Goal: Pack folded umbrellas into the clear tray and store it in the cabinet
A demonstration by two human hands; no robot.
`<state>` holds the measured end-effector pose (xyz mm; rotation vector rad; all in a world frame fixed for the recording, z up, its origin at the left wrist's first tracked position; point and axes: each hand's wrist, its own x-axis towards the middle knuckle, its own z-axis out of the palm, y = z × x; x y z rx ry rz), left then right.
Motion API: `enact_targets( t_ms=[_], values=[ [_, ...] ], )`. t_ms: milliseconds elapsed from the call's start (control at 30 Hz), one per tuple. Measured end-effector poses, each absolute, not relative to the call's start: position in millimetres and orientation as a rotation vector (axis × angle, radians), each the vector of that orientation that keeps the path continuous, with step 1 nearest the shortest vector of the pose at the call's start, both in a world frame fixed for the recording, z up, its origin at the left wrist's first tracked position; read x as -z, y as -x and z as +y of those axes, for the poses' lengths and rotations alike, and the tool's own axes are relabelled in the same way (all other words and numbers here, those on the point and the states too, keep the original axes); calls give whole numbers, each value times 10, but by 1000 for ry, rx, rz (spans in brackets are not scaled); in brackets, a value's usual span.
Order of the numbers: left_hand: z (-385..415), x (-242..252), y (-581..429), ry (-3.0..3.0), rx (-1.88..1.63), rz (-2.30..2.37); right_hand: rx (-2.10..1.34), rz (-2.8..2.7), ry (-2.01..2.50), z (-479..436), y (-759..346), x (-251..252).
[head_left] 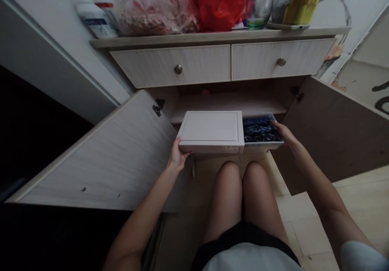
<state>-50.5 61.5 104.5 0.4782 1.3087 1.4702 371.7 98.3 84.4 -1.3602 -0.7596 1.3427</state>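
A white storage box [209, 127] is held level in front of the cabinet, its drawer [263, 146] pulled partway out to the right. Dark blue, patterned folded fabric [260, 130] fills the part of the drawer that shows. At the box's left end, my left hand [178, 156] is closed on the front corner, thumb and fingers around its edge. My right hand [284, 133] grips the drawer's right end wall; some of its fingers are hidden behind or under it.
Two cabinet doors, left [100, 161] and right [334, 133], stand wide open on either side. Behind the box is a shelf [225, 103]. Two closed drawers [200, 65] sit above it. On the cabinet top [209, 39] are plastic bags [221, 3], bottles [99, 22] and a glass [259, 9].
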Motion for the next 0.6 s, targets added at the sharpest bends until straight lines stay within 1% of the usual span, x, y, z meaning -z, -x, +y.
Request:
enact_targets(
  t_ms=[133, 333, 500, 600],
  values=[
    [639, -990, 322, -474, -1452, 1304, -1352, -727, 1314, 1127, -3502, -755],
    [711, -855, 52, -518, -1424, 1253, -1290, -833, 1288, 1283, -3220, -640],
    [924, -846, -114, -628, -1389, 1259, -1366, -852, 1312, 1408, -2987, -774],
    [1142, -913, -100, -764, -1366, 1254, -1307, -974, 1292, 1609, -2960, -929]
  ],
)
